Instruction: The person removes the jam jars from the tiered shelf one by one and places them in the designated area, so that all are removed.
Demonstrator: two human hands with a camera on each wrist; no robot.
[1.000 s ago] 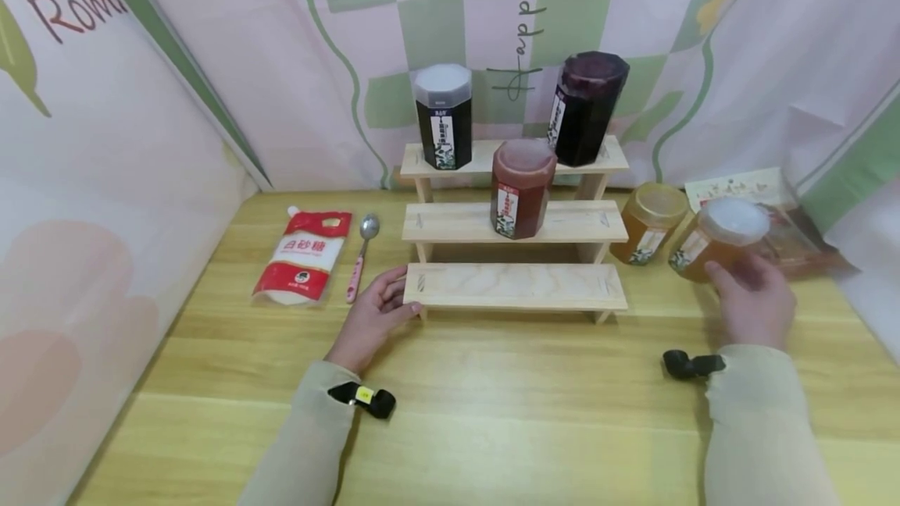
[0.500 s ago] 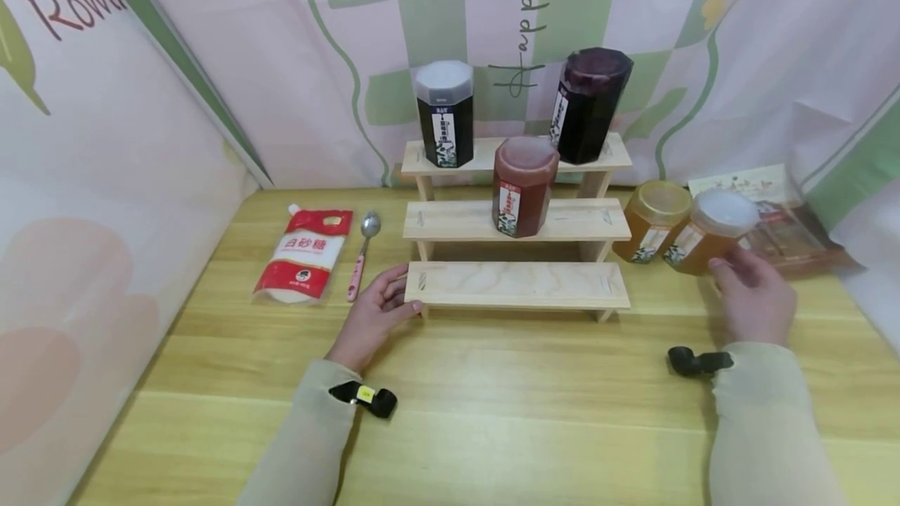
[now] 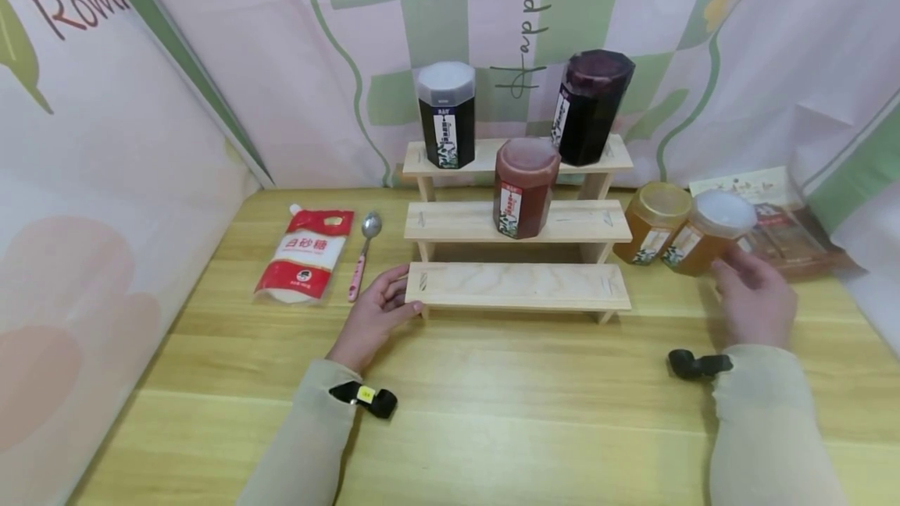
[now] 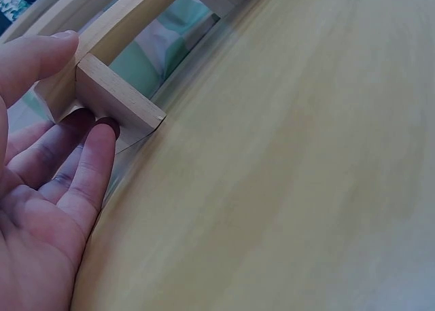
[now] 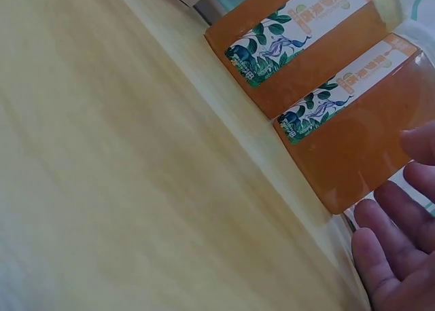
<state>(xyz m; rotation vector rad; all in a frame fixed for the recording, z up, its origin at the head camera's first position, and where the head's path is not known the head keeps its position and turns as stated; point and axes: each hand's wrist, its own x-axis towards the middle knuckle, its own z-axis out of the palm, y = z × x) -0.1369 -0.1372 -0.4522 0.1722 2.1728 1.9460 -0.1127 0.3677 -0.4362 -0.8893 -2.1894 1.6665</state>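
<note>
At the left end of the lowest step of the wooden tiered shelf [image 3: 520,285], my left hand [image 3: 376,311] grips the board, thumb at the front and fingers curled at the leg [image 4: 119,100]. My right hand [image 3: 758,295] holds the lower right side of a white-lidded amber jar [image 3: 706,236], thumb on its face and fingers at its edge. That jar stands beside a yellow-lidded amber jar [image 3: 654,225], their labels facing forward in the right wrist view. A red jar [image 3: 523,194] occupies the middle step. On the top step are a dark white-lidded jar [image 3: 447,119] and a dark purple-lidded jar [image 3: 594,112].
Left of the shelf lie a red and white sugar bag [image 3: 305,252] and a spoon [image 3: 362,256] with a pink handle. Behind the right hand is a brown clear-fronted packet [image 3: 794,233]. Patterned cloth [image 3: 436,22] hangs behind the wooden table [image 3: 527,397].
The white-lidded amber jar has shifted left with my right hand and now stands close against the yellow-lidded one. My left hand has stayed on the shelf.
</note>
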